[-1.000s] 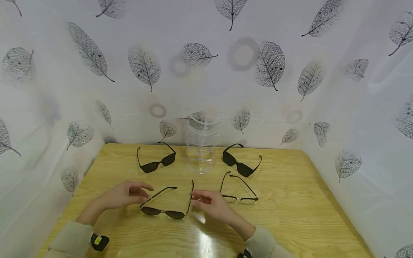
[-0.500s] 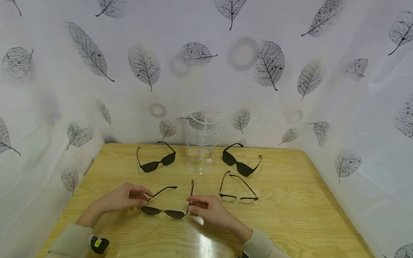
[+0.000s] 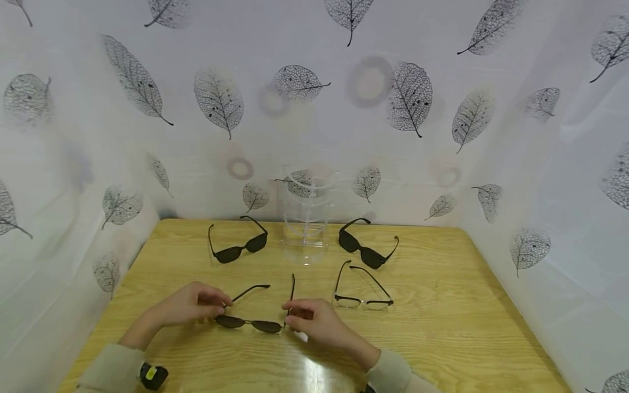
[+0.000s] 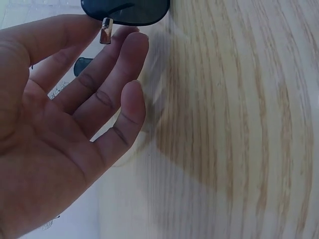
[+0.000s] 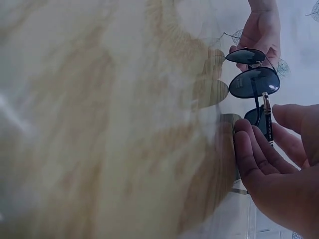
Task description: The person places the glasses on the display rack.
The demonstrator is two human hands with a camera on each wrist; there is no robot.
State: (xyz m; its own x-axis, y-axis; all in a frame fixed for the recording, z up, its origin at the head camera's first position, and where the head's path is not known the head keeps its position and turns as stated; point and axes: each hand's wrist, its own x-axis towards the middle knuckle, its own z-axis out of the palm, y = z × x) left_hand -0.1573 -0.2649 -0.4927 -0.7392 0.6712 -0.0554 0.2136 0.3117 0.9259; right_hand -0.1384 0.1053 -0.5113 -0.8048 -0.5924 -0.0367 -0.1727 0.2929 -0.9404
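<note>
A pair of aviator sunglasses [image 3: 267, 326] lies on the table with its temples unfolded toward the back. My left hand [image 3: 184, 305] pinches its left temple by the hinge; in the left wrist view the thumb meets the frame beside a lens [image 4: 127, 9], and the other fingers are loosely bent. On the opposite side, my right hand [image 3: 321, 323] holds the right temple near its hinge between thumb and index finger. That temple [image 5: 268, 124] shows beside the thumb in the right wrist view, though its contact with the index finger is partly hidden.
Behind stands a clear display rack [image 3: 306, 252]. Black sunglasses [image 3: 229, 254] are to its left and a second black pair [image 3: 372, 258] to its right. Clear-lens eyeglasses [image 3: 377, 305] lie right of my right hand. A leaf-patterned curtain [image 3: 314, 125] encloses the wooden table [image 3: 442, 327].
Both hands have moved in to the sunglasses' temples and taken hold of them near the hinges. The sunglasses and the other eyewear have stayed in place.
</note>
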